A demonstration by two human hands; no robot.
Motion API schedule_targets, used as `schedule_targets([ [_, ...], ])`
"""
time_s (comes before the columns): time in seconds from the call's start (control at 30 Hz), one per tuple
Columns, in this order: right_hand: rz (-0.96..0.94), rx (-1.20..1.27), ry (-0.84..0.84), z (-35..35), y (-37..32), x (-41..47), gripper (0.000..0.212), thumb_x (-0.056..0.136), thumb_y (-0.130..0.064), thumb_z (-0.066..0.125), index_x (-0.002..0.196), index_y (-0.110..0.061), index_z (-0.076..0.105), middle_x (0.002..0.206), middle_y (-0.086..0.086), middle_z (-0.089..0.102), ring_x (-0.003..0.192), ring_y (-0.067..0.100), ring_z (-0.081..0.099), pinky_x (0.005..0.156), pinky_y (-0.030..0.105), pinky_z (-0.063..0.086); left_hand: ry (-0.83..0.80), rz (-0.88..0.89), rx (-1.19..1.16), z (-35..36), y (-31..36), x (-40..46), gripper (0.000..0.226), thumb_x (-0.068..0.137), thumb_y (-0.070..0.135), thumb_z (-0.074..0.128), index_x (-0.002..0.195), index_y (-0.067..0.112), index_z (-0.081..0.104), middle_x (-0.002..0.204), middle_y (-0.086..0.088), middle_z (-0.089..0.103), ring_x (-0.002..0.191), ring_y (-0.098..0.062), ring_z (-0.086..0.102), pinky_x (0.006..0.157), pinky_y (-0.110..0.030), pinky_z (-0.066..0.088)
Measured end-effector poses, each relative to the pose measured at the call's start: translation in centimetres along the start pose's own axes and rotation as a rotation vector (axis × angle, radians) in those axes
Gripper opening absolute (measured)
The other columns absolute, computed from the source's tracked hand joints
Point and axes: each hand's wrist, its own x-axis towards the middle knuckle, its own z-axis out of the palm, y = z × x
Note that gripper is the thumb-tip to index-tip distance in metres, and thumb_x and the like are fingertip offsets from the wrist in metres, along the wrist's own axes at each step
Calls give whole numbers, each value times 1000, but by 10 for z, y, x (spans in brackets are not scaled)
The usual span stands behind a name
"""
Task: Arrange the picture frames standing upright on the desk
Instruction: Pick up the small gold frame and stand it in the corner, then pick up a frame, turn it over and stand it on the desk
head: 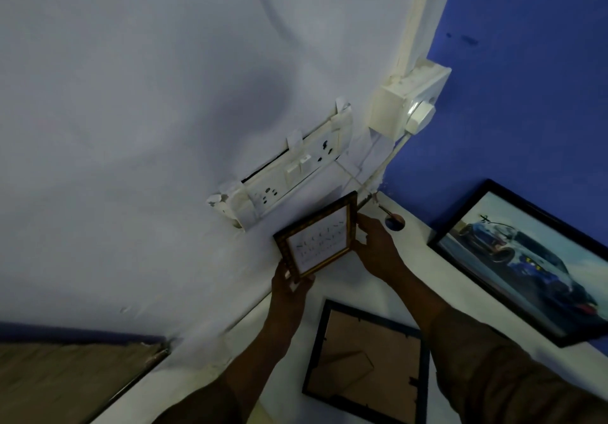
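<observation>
A small gold-brown picture frame point(318, 237) with printed text is held upright against the pale wall, above the back of the white desk point(332, 287). My left hand point(289, 287) grips its lower left corner and my right hand point(375, 242) grips its right edge. A dark frame point(367, 363) lies face down on the desk below my arms, its brown backing and stand showing. A large black frame with a blue car picture point(523, 261) leans upright against the blue wall on the right.
A white socket and switch strip point(289, 173) hangs loose on the wall just above the small frame. A white switch box point(408, 101) sits in the wall corner with cables running to a round cable hole point(394, 222) in the desk. A wooden panel point(65, 381) lies lower left.
</observation>
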Motion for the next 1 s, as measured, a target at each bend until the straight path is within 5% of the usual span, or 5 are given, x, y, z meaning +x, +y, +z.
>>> schedule_targets([
  [0.33,176,-15,25,-4,38,-50,64,94,-22,67,151,-14,39,145,15,47,129,27,50,107,29,40,88,-291,138,-9,-11,-22,77,94,29,66,157,21,23,158,-5,35,139,-23,41,117,-40,31],
  [0.5,424,-82,211,-12,95,-126,68,88,-38,68,148,-19,42,141,17,51,123,31,55,101,44,50,21,-481,308,-19,-41,-52,71,93,29,68,151,14,32,151,-13,42,135,-29,45,107,-37,38],
  [0.7,742,-41,214,21,142,-218,65,85,-47,64,140,-21,42,126,16,59,102,34,65,85,48,58,-168,-559,424,-26,-100,-93,31,80,34,71,99,9,66,98,-5,65,84,-16,62,81,-29,53],
  [0.83,766,112,252,20,135,-229,50,89,-45,66,128,-14,54,108,10,69,87,27,70,78,40,59,-175,-528,454,-33,-138,-83,72,51,55,69,110,13,70,114,-9,69,104,-28,66,98,-42,53],
  [1.0,735,278,123,-5,121,-227,25,95,-37,60,102,-15,70,95,6,75,86,24,71,88,42,58,-223,-558,550,-18,-88,-101,68,85,34,70,143,3,51,137,-17,59,120,-31,59,88,-29,48],
])
